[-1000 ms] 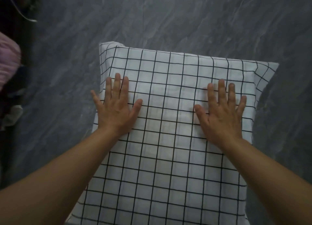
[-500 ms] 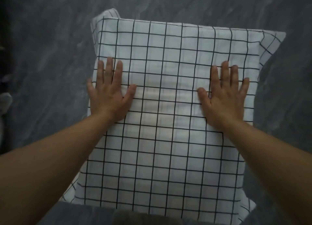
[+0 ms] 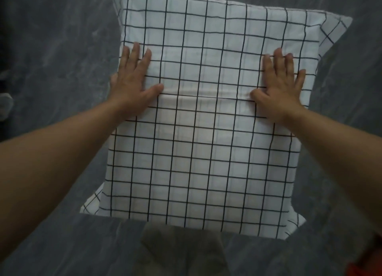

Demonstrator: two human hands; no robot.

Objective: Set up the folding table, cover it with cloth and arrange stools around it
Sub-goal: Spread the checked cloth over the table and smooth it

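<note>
A white cloth with a black grid pattern (image 3: 206, 151) is spread over the small folding table, which it hides completely; its corners hang down past the edges. My left hand (image 3: 132, 79) lies flat, fingers spread, near the cloth's left edge. My right hand (image 3: 279, 83) presses flat near the right edge. A slight crease runs across the cloth between the two thumbs. No stool is in view.
Dark grey marbled floor (image 3: 62, 48) surrounds the table on all sides. A grey shape (image 3: 182, 248), blurred, sits just below the table's near edge. Something orange-red (image 3: 368, 265) shows at the bottom right corner.
Both hands have slid apart toward the cloth's side edges while staying flat on it. The view has tilted down, so the near edge of the cloth now shows.
</note>
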